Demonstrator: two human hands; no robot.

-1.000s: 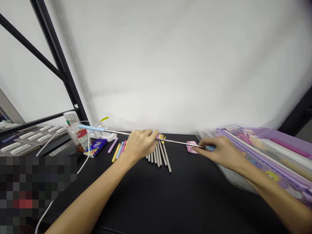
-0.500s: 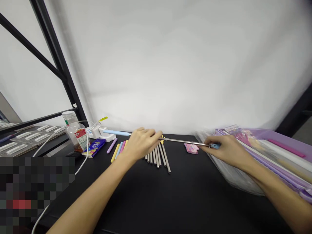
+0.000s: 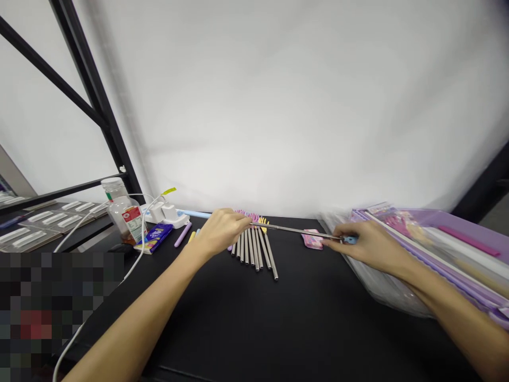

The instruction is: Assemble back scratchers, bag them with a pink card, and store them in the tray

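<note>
A telescopic back scratcher stretches between my hands, with a light blue handle at the left and a thin metal rod running right. My left hand is closed around it where handle and rod meet. Fingers of my right hand pinch its blue end piece, whose shape is mostly covered. Beneath, several metal rods lie fanned on the black table, with pink claw heads and yellow claw heads at their far ends. Left of them are a purple handle and a yellow handle, others being hidden by my left hand.
At the right stands a purple bin of long items, with clear plastic wrap beside it. A pink packet lies near my right hand. Leftward are a blue snack packet, a bottle, a power strip and a white cable.
My left hand has moved slightly left, and more metal rod shows between my hands. The pink and yellow claw heads behind it have come into view. My right hand has barely moved.
</note>
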